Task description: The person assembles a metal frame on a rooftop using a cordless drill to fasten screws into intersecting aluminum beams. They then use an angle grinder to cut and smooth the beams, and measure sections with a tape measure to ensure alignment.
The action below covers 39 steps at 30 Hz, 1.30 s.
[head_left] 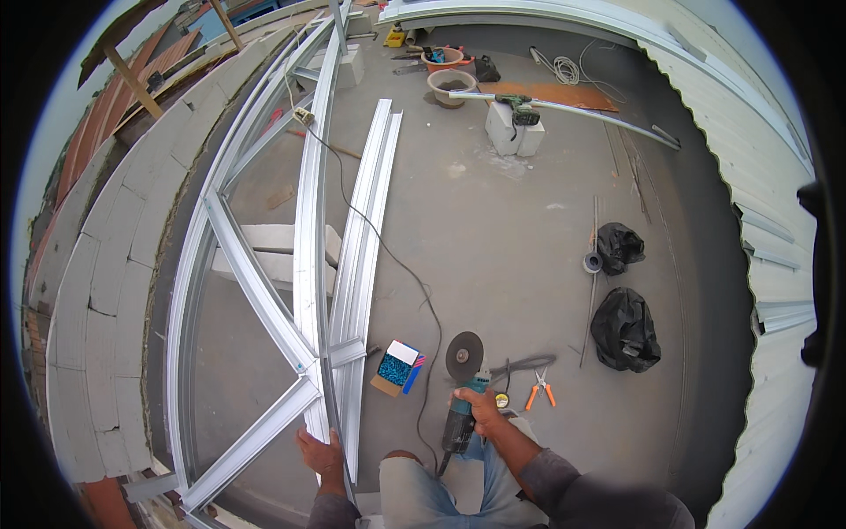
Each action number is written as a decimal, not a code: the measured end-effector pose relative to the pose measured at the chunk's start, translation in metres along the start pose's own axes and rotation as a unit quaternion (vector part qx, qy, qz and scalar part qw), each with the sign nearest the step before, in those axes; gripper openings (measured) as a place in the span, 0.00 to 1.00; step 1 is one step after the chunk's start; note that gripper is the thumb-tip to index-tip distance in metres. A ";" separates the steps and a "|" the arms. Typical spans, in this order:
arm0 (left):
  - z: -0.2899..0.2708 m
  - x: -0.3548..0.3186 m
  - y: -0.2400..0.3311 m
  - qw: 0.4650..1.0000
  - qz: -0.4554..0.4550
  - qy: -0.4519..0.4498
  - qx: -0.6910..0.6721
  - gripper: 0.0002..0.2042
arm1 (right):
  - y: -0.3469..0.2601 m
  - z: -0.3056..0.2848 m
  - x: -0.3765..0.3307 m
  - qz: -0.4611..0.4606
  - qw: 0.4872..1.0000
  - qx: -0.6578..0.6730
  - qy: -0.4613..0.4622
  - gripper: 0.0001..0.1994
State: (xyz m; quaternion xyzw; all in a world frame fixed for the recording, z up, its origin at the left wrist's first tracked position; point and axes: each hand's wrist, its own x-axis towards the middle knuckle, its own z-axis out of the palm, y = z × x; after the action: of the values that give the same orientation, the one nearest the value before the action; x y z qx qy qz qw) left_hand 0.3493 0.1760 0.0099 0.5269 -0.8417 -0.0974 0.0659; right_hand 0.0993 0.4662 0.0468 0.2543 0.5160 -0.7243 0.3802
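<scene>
My right hand [477, 411] is wrapped around the body of a teal and black angle grinder [460, 423]. Its dark cutting disc [464, 355] points away from me above my knees. At the near end of a silvery metal truss [310, 291], my left hand [321, 453] grips the chord, with fingers and thumb about its edges. The truss has slanted braces joined to long channels. Between truss and grinder lies an open box of blue screws [398, 368]. Orange-handled snips [540, 389] and a yellow tape measure [502, 400] lie right of the grinder.
A dark cord [414, 278] runs from a socket on the truss toward the grinder. Loose metal channels [366, 212] and white blocks [264, 264] lie by the truss. Black bags [625, 330] sit at right. Farther off, a drill [518, 108] rests on blocks near a bucket [451, 85].
</scene>
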 end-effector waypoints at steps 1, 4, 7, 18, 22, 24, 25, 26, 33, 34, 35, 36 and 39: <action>-0.021 -0.021 0.009 0.997 0.011 -0.072 -0.019 0.36 | -0.010 -0.011 -0.011 0.018 0.999 -0.012 0.037 0.14; -0.096 -0.080 0.029 0.942 0.074 -0.328 -0.008 0.33 | -0.053 -0.038 -0.063 0.017 0.976 0.200 0.082 0.11; -0.172 -0.127 0.046 0.839 0.084 -0.532 0.077 0.41 | -0.126 -0.059 -0.119 -0.084 0.959 0.183 0.201 0.13; -0.319 -0.099 0.155 0.752 -0.042 -0.629 -0.195 0.54 | -0.440 -0.151 -0.327 -0.499 0.798 -0.158 0.298 0.14; -0.351 -0.093 0.201 0.733 -0.118 -0.611 -0.274 0.52 | -0.523 -0.148 -0.373 -0.566 0.785 -0.009 0.251 0.15; -0.361 -0.094 0.214 0.629 -0.222 -0.658 -0.350 0.49 | -0.561 -0.148 -0.388 -0.556 0.809 0.079 0.173 0.19; -0.361 -0.092 0.221 0.560 -0.265 -0.677 -0.396 0.48 | -0.577 -0.148 -0.393 -0.534 0.828 0.104 0.133 0.21; -0.356 -0.092 0.229 0.553 -0.294 -0.670 -0.398 0.45 | -0.590 -0.147 -0.394 -0.526 0.835 0.118 0.110 0.22; -0.274 -0.079 0.297 0.441 -0.322 -0.654 -0.523 0.34 | -0.677 -0.121 -0.346 -0.467 0.883 0.047 -0.014 0.22; -0.259 -0.071 0.314 0.475 -0.283 -0.649 -0.522 0.34 | -0.690 -0.114 -0.331 -0.451 0.892 0.028 -0.024 0.22; -0.244 -0.061 0.334 0.440 -0.293 -0.656 -0.539 0.34 | -0.705 -0.105 -0.312 -0.436 0.899 0.024 -0.012 0.22; -0.230 -0.050 0.355 0.439 -0.282 -0.657 -0.544 0.34 | -0.720 -0.097 -0.295 -0.418 0.908 0.014 -0.012 0.22; -0.199 -0.019 0.423 0.438 -0.264 -0.660 -0.550 0.34 | -0.762 -0.075 -0.253 -0.338 0.940 -0.022 0.049 0.21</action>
State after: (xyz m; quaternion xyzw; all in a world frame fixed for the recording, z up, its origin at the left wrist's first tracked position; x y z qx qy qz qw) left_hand 0.0301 0.3547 0.3018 0.3523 -0.2197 -0.8710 -0.2627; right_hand -0.3752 0.7460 0.6361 0.0916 0.6053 -0.7852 0.0933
